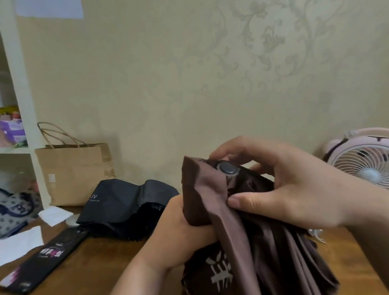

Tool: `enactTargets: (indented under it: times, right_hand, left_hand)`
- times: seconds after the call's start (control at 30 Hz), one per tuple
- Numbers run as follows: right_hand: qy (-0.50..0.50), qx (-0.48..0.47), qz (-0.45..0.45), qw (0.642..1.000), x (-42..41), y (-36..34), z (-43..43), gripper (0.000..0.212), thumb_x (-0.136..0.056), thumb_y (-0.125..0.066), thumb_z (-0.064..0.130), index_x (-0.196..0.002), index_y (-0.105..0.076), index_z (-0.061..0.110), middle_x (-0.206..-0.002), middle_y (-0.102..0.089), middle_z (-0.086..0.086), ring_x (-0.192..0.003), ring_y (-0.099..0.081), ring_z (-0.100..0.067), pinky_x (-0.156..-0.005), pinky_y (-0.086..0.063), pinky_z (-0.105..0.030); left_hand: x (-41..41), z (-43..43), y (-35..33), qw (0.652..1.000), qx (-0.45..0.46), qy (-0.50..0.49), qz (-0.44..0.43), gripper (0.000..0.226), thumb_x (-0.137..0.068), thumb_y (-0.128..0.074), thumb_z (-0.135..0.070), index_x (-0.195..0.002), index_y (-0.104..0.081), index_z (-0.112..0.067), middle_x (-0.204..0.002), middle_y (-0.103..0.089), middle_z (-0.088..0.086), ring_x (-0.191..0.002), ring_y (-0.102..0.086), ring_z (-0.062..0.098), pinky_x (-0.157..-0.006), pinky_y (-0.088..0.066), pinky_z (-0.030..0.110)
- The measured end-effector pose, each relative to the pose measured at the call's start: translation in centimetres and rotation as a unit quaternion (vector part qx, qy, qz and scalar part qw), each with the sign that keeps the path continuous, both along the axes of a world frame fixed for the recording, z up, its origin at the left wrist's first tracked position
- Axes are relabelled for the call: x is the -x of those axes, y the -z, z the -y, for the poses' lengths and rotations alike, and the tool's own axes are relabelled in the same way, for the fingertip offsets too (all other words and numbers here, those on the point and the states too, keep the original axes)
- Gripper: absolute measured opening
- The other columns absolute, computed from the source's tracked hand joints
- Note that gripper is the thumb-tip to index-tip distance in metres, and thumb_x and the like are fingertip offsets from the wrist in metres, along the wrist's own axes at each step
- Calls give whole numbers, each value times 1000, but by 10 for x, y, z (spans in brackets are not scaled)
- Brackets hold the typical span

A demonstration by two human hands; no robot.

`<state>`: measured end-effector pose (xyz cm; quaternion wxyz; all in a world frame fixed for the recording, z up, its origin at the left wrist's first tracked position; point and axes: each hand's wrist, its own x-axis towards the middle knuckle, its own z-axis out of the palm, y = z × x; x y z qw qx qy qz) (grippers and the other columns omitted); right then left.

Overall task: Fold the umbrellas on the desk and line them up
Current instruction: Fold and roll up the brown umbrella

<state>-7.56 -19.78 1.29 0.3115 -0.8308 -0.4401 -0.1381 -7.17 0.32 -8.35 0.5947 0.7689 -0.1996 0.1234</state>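
A brown umbrella [260, 246] with a white printed mark is held upright over the wooden desk [87, 274], its grey round top cap near the tip. My left hand [181, 231] grips its bundled cloth from the left side. My right hand [281, 187] comes from the right, thumb and fingers pinching the brown cloth around the tip. A black umbrella [126, 205], loosely collapsed and unrolled, lies on the desk behind and to the left.
A long black box [44, 257] with pink print lies at the left front. White paper sheets [14, 245], a brown paper bag [75, 174], a patterned bag [7, 211] and white shelves [17, 90] stand at the left. A pink fan [372, 165] is at the right.
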Motion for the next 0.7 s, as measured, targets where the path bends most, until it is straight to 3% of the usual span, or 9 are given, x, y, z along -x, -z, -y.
enactTargets:
  times: [0.07,0.13,0.23,0.3,0.37,0.53,0.7]
  right_hand:
    - [30,35,-23,999,-2,-3,3,64,-83,-80,19,-134,-52,45,-120,-65,17,-121,-59,0,-97,-51,-32]
    - [60,82,-46,994,-7,-8,5,72,-82,-79,18,-139,-46,48,-120,-65,19,-119,-59,4,-97,-50,-27]
    - [129,127,-70,981,-21,-11,15,69,-81,-79,26,-139,-48,47,-123,-63,22,-114,-59,9,-94,-52,-21]
    - [175,107,-102,973,-33,-5,30,63,-80,-79,31,-136,-53,43,-121,-66,16,-107,-65,3,-95,-55,-29]
    - [209,47,-159,964,-40,7,48,58,-80,-81,31,-132,-58,37,-117,-70,8,-100,-71,-6,-93,-59,-38]
    - [277,-121,-168,938,-32,53,84,46,-75,-86,41,-117,-68,33,-109,-74,8,-101,-70,-5,-95,-57,-37]
    - [293,-194,-155,923,-25,86,82,66,-66,-83,60,-124,-63,36,-113,-68,12,-106,-65,-2,-91,-54,-26]
  left_hand:
    - [-4,-1,-1,999,-30,1,40,35,-82,-74,3,-80,-65,-30,-76,-72,-26,-77,-68,-8,-70,-51,10]
    - [-6,-1,-4,999,-31,18,25,26,-80,-82,-1,-83,-73,-26,-84,-77,-9,-81,-73,5,-71,-56,22]
    - [-15,6,-8,994,-105,18,-7,24,-74,-90,-16,-89,-73,-25,-86,-78,-7,-82,-74,9,-73,-58,28]
    - [-20,14,-12,989,-141,-8,-45,25,-69,-90,-24,-88,-73,-24,-84,-77,-8,-80,-74,10,-76,-59,33]
    - [-26,17,-13,988,-112,-27,-102,25,-68,-90,-20,-88,-75,-20,-83,-78,-4,-80,-75,16,-79,-61,37]
    - [-23,17,-9,970,60,-12,-235,22,-78,-81,-2,-100,-78,-3,-97,-78,19,-88,-76,39,-86,-61,53]
    - [-20,22,8,958,148,-33,-245,24,-81,-75,3,-105,-75,4,-101,-75,27,-90,-74,45,-83,-60,52]
